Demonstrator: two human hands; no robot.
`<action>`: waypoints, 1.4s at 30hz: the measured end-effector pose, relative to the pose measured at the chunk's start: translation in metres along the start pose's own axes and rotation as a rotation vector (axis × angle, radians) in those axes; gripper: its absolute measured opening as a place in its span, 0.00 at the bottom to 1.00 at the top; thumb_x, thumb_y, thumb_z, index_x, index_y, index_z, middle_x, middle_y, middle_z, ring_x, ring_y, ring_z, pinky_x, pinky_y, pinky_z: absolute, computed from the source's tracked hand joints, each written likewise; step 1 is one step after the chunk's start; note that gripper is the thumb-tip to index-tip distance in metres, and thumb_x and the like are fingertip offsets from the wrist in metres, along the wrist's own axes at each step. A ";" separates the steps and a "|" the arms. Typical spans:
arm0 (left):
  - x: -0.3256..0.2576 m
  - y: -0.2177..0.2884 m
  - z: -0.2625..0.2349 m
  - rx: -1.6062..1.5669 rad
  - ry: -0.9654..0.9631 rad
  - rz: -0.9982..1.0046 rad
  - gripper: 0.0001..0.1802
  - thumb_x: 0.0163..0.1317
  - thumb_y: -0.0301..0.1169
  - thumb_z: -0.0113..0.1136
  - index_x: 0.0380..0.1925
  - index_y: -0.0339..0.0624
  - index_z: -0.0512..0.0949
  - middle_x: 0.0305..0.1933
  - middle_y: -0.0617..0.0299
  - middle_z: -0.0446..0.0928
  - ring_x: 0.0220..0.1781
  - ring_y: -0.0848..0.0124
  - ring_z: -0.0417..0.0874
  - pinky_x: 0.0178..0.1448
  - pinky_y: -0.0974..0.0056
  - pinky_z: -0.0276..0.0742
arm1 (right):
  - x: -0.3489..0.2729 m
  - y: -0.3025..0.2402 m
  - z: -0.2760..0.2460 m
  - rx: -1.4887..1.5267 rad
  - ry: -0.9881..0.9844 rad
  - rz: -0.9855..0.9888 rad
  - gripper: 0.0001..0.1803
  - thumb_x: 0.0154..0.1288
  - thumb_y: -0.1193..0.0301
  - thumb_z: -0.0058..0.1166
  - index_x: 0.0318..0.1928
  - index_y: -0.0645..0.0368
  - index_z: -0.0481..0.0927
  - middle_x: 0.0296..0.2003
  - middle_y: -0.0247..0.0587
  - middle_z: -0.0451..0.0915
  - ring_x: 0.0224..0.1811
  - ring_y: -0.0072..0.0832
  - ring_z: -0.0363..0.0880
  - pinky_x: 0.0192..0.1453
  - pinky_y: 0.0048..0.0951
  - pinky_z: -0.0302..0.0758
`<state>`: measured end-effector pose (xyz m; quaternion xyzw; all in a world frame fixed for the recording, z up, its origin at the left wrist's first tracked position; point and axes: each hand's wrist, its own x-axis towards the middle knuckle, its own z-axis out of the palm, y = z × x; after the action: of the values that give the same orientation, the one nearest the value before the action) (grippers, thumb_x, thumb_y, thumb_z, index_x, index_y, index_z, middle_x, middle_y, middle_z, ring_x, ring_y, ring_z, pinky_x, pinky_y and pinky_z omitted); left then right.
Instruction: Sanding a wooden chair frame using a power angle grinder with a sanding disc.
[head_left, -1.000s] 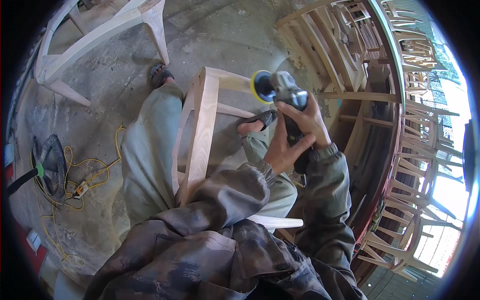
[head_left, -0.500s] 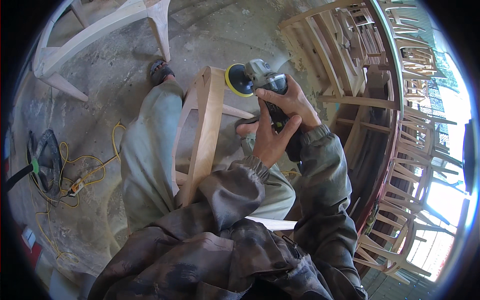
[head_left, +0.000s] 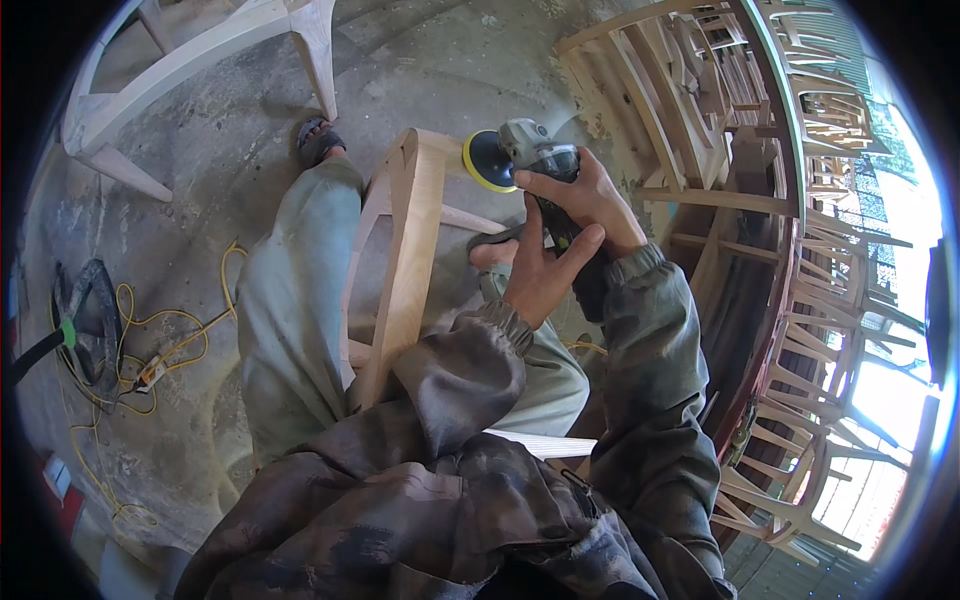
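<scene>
In front of me, an angle grinder [head_left: 540,150] with a round, yellow-rimmed black sanding pad [head_left: 490,162] is held at an upward slant. My right hand [head_left: 590,205] wraps its grey head end, thumb across the front. Lower down, my left hand [head_left: 545,275] grips the dark body, with the thumb and forefinger spread in a V around it. The left hand's other fingers are hidden. Left of the pad, a pale wooden chair frame [head_left: 413,240] stands between my legs. A small gap shows between the pad and the frame's upper corner.
Another wooden chair frame [head_left: 180,75] stands at the upper left. A yellow cord [head_left: 205,325] and a black coil [head_left: 90,320] lie on the concrete floor. Stacked wooden parts [head_left: 690,90] fill the right side, with several chair frames [head_left: 810,400] beyond.
The grinder has shifted slightly right, away from the upper corner of the chair frame, and both hands have moved with it. Their grips look the same.
</scene>
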<state>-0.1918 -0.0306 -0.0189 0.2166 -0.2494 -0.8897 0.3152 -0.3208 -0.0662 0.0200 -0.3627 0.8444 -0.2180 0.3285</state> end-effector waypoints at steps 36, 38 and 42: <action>-0.013 -0.036 -0.028 0.251 0.208 -0.028 0.44 0.64 0.50 0.64 0.62 0.21 0.60 0.59 0.43 0.73 0.60 0.61 0.75 0.62 0.62 0.71 | -0.070 0.041 0.065 0.052 0.312 -0.055 0.45 0.46 0.49 0.72 0.59 0.60 0.66 0.40 0.55 0.83 0.44 0.48 0.84 0.49 0.43 0.77; -0.018 -0.030 -0.027 0.294 0.141 -0.224 0.41 0.62 0.50 0.66 0.60 0.24 0.64 0.58 0.45 0.74 0.60 0.63 0.75 0.61 0.62 0.71 | -0.072 0.053 0.056 0.091 0.330 0.024 0.45 0.46 0.49 0.73 0.59 0.61 0.67 0.39 0.55 0.83 0.44 0.47 0.84 0.48 0.42 0.78; -0.040 -0.004 -0.013 0.479 0.029 -0.144 0.40 0.60 0.50 0.68 0.59 0.26 0.68 0.59 0.45 0.73 0.60 0.60 0.75 0.63 0.59 0.70 | -0.076 0.117 0.032 0.162 0.621 0.072 0.43 0.45 0.53 0.75 0.55 0.65 0.70 0.41 0.52 0.83 0.42 0.40 0.84 0.46 0.38 0.79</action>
<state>-0.1579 -0.0052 -0.0226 0.3151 -0.4324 -0.8222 0.1944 -0.3132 0.0619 -0.0434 -0.2216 0.8964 -0.3732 0.0904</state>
